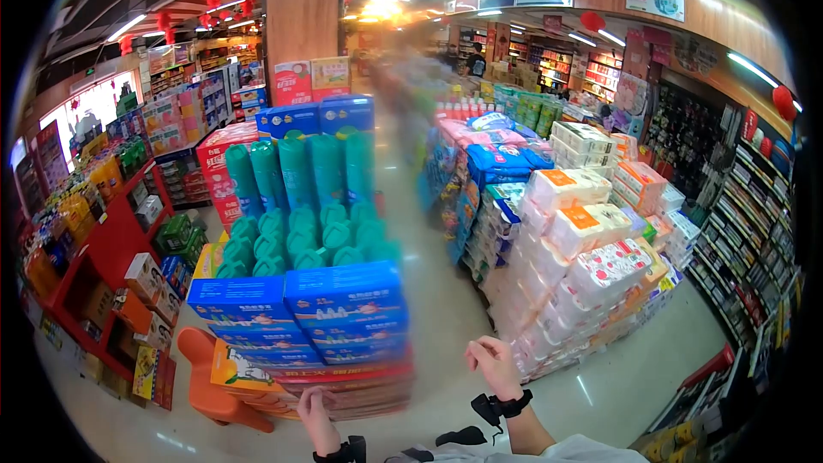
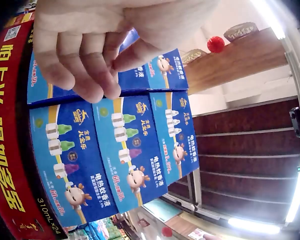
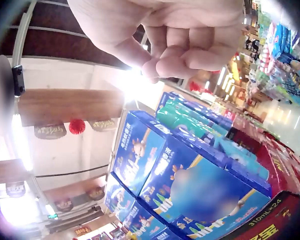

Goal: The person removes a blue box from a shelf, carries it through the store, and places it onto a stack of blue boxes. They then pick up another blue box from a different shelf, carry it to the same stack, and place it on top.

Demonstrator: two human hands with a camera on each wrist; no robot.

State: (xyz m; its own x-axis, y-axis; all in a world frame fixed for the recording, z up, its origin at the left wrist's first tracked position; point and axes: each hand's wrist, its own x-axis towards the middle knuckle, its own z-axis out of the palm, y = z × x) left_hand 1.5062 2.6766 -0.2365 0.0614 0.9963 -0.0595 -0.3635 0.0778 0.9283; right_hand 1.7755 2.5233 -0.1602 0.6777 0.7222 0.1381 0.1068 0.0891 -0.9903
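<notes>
Blue boxes are stacked beneath rows of green bottles, on red cartons. My left hand is by the front of the red cartons, its fingers loosely bent and nothing in them. In the left wrist view, that hand hangs before blue boxes; whether it touches them I cannot tell. My right hand is raised right of the stack, in front of the paper packs. In the right wrist view, the right hand has loosely curled fingers, thumb near the fingertips, holding nothing, above the blue boxes.
Wrapped paper packs are piled at the right, beyond an aisle floor. An orange stool stands left of the stack, near red shelving. A wooden pillar rises behind, and a tall rack lines the right side.
</notes>
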